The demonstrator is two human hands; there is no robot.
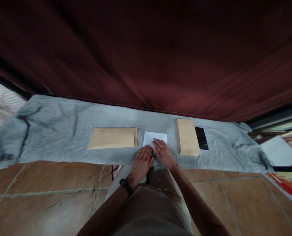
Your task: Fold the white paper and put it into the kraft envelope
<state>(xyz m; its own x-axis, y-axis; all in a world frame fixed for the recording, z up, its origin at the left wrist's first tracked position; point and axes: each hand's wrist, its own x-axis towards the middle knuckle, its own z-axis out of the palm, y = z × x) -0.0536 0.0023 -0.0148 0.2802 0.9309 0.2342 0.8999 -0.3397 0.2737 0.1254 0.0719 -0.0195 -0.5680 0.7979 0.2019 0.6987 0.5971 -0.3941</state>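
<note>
The person's legs are at the bottom, over the brown tile floor (50, 190). The left hand (141, 162) has a black watch (125, 185) on its wrist. It lies flat, fingers spread a little, next to the right hand (164, 152). Both hands press down on a white paper (155, 137) on the gray cloth (62, 131). Left of the paper is a brown envelope (113, 138). To the right lie an envelope stack (187, 141) and a black phone (201, 138). Behind hangs a dark red curtain (146, 49).

In front of me a dark maroon curtain (160, 55) hangs in dim light down to a grey cloth (50, 131) spread over the brown tiled floor (38, 193), with a striped fabric (1, 101) at my far left.
</note>
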